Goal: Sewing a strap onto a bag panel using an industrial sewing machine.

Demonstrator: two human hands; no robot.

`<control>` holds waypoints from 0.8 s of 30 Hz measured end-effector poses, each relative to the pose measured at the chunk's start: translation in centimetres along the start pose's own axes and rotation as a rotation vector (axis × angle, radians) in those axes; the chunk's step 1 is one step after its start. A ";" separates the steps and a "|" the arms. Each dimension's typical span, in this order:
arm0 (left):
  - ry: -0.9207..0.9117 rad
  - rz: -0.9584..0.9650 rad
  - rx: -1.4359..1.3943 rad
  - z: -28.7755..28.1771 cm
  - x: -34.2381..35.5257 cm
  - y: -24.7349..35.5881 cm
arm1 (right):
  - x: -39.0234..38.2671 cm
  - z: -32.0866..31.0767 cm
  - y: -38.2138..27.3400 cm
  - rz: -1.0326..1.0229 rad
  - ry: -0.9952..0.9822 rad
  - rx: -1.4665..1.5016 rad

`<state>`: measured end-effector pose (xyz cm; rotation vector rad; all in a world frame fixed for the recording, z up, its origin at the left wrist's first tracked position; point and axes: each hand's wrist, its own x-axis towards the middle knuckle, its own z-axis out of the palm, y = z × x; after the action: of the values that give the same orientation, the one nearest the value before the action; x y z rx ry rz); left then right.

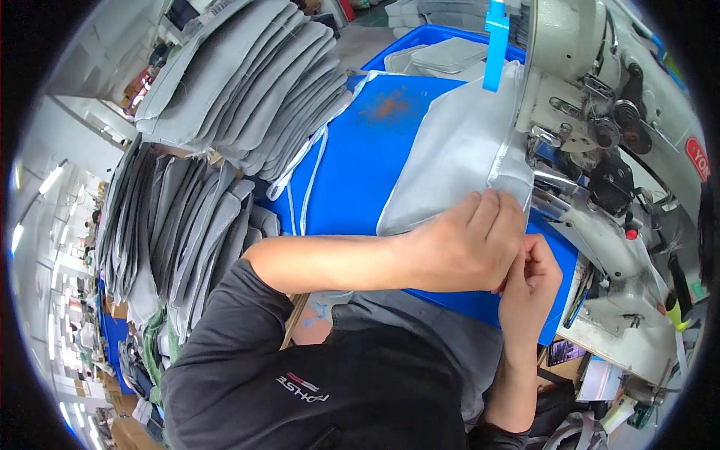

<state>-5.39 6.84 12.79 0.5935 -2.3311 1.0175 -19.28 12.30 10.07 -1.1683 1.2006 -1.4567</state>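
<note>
A light grey fabric panel (442, 150) lies on the blue work surface (337, 187), its right side running along the sewing machine (577, 142). My left hand (472, 240) reaches across from the left, its fingers closed together on the panel's near right corner. Just below and to its right is my right hand (531, 285), fingers curled and thumb pressed in beside the left hand. Whatever the right fingertips pinch is hidden between the two hands. White trim (495, 161) runs along the panel's right edge, close to the machine's metal parts.
Tall stacks of grey fabric pieces (247, 82) stand at the left, with more pieces (169, 225) below them. White tape (307, 172) trails over the blue surface. Behind it, a blue bin (431, 34) holds grey pieces. A blue strap (495, 45) hangs beside the machine.
</note>
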 end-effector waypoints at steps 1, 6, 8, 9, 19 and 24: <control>0.024 0.000 -0.006 0.1 0.0 0.2 | 0.0 0.0 0.0 -0.009 0.010 -0.012; -0.004 -0.009 -0.083 0.8 0.3 -0.1 | 1.2 0.0 0.9 -0.068 -0.007 0.008; -0.009 -0.004 -0.119 1.2 0.5 -0.5 | 1.8 0.1 1.1 -0.081 -0.006 0.020; -0.002 -0.009 -0.126 1.4 0.6 -0.5 | 2.0 -0.1 1.2 -0.092 -0.017 0.001; -0.038 -0.028 -0.130 3.9 1.9 -1.4 | 4.4 -0.4 1.5 -0.069 -0.030 0.042; -0.028 -0.012 -0.080 4.6 1.9 -1.4 | 4.9 -0.3 1.7 -0.062 0.017 0.047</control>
<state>-7.34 2.15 12.04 0.5933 -2.3770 0.9112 -20.22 7.34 9.01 -1.1726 1.1449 -1.5353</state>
